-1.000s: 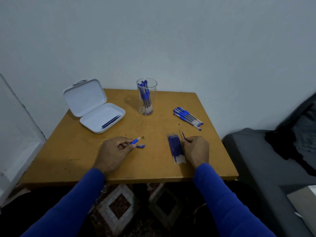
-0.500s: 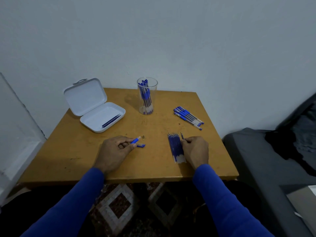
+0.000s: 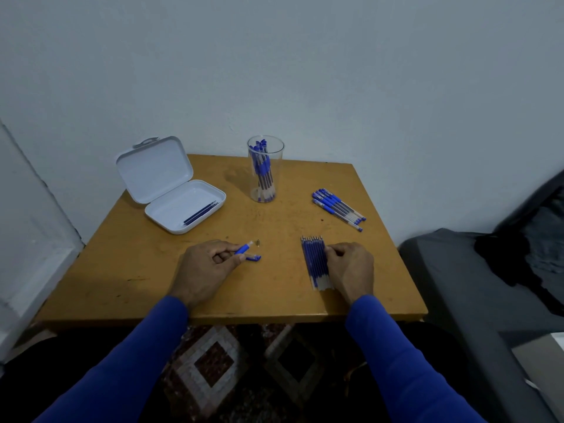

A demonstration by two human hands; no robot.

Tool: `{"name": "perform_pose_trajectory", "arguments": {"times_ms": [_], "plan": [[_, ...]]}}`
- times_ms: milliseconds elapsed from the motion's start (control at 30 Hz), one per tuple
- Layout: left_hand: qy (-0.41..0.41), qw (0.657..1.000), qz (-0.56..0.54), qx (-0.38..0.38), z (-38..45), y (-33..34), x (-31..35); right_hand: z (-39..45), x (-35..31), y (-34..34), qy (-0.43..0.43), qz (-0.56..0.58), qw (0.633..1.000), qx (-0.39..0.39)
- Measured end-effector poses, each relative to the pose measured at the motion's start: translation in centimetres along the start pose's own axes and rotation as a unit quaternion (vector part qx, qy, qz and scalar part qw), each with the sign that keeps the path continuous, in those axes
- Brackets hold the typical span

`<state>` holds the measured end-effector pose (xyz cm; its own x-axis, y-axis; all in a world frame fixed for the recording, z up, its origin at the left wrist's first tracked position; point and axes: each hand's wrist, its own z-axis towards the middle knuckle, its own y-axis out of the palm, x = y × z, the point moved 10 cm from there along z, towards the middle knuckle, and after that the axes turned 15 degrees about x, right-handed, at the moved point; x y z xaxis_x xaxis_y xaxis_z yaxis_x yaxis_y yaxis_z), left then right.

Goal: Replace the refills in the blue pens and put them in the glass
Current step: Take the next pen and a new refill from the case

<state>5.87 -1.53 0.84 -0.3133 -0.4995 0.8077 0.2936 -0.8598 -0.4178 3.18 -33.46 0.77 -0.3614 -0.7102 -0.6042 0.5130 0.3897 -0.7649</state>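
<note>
While left hand point(image 3: 205, 268) grips pen point(image 3: 243, 248), refills point(image 3: 315, 260) touch right hand point(image 3: 351, 266).

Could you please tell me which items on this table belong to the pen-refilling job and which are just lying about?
Part of the job:
- clear drinking glass holding blue pens
- row of blue pens lying on the table
- row of blue refills under the right hand
- blue pen barrel in the left hand
- blue pen cap
- open white plastic case holding dark refills

Lying about:
- dark clothing on the grey seat

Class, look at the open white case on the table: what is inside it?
The white case holds a few dark refills lying together along its right side. Their exact number is too small to tell. Nothing covers the tray; the lid stands open behind it.
</note>
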Motion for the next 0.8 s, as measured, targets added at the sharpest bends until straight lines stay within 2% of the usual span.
{"name": "perform_pose_trajectory", "arguments": {"times_ms": [467, 667, 800], "plan": [[-0.006, 1.0, -0.002, -0.002, -0.1, -0.1, 0.2, 0.0, -0.4, -0.1, -0.007, -0.011, 1.0, -0.009], [-0.031, 0.999, -0.017, 0.016, 0.5, -0.7, -0.1, -0.6, -4.3, -0.1, -0.096, -0.09, 0.991, 0.002], [-0.025, 0.998, -0.02, 0.049, 1.3, -2.5, 0.6, -1.9, -9.7, 1.1, -0.17, -0.078, 0.982, -0.017]]}}
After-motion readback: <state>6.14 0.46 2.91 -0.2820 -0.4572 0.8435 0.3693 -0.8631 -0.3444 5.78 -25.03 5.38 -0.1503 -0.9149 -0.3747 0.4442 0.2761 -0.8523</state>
